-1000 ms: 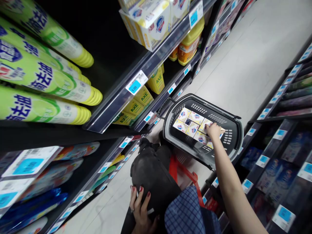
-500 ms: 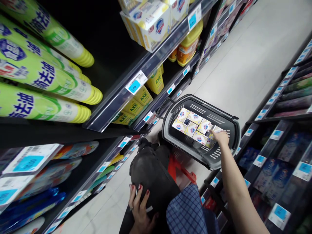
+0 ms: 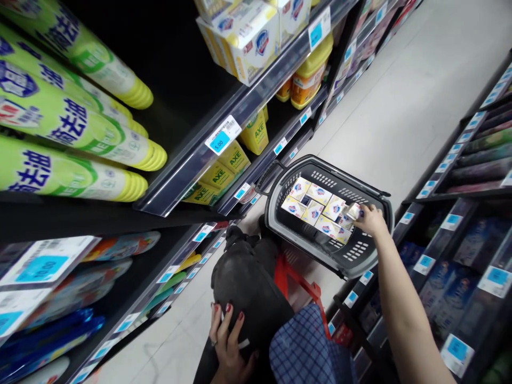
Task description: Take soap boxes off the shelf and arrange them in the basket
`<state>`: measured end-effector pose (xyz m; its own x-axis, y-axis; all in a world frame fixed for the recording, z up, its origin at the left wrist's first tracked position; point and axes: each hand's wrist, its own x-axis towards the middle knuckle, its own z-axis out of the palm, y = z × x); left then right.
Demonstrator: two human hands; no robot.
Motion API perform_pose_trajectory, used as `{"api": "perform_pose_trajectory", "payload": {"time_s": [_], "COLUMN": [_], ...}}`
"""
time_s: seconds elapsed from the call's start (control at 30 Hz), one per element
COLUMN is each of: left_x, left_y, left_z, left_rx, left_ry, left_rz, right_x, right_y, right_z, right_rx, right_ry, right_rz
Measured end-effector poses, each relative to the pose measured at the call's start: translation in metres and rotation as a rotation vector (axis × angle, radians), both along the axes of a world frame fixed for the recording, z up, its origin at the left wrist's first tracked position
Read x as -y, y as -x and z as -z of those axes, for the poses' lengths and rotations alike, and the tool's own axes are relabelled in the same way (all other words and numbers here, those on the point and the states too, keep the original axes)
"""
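Note:
My right hand (image 3: 370, 220) reaches into the right end of a dark grey shopping basket (image 3: 304, 242) and is closed on a small white soap box (image 3: 352, 212), which looks tilted. Beside it, several white-and-yellow soap boxes (image 3: 313, 212) lie in rows on the basket floor. A gap shows between some of them. My left hand (image 3: 231, 344), with red nails and a ring, rests on my dark-trousered knee (image 3: 248, 288); its fingers are spread and hold nothing.
Shelves with green bottles (image 3: 80, 122), larger soap packs (image 3: 256, 42) and yellow AXE bottles (image 3: 218, 176) rise on my left. More shelving with blue packs (image 3: 444, 282) stands close on the right. A red frame (image 3: 298, 280) is below the basket. Pale floor (image 3: 380, 101) runs ahead.
My right hand has drawn back slightly to the right and now grips a soap box, lifting or tilting it at the row's end. The left hand stays on the knee.

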<state>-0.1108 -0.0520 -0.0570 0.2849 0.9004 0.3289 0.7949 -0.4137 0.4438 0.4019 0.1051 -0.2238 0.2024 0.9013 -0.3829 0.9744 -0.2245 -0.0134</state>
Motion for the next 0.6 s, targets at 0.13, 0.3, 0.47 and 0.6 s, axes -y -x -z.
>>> {"api": "perform_pose_trajectory", "payload": {"time_s": [0.13,0.3,0.47,0.6], "left_x": [0.002,0.006,0.007,0.008], "left_y": [0.001,-0.001,-0.001,-0.001], "left_z": [0.003,0.006,0.006,0.009], "left_rx": [-0.02,-0.038,-0.02,-0.037], "left_ry": [-0.008,-0.003,0.022,-0.021], "left_rz": [-0.011,-0.067,-0.085,-0.05], "right_x": [-0.012,-0.017,-0.019,-0.013], "right_y": [0.01,0.017,0.02,0.02], "right_z": [0.01,0.016,0.016,0.002], "right_rx": [-0.003,-0.045,-0.085,-0.088], "right_ry": [0.025,0.056,0.093,0.075], "right_rz": [-0.047,0.0,0.051,0.146]}}
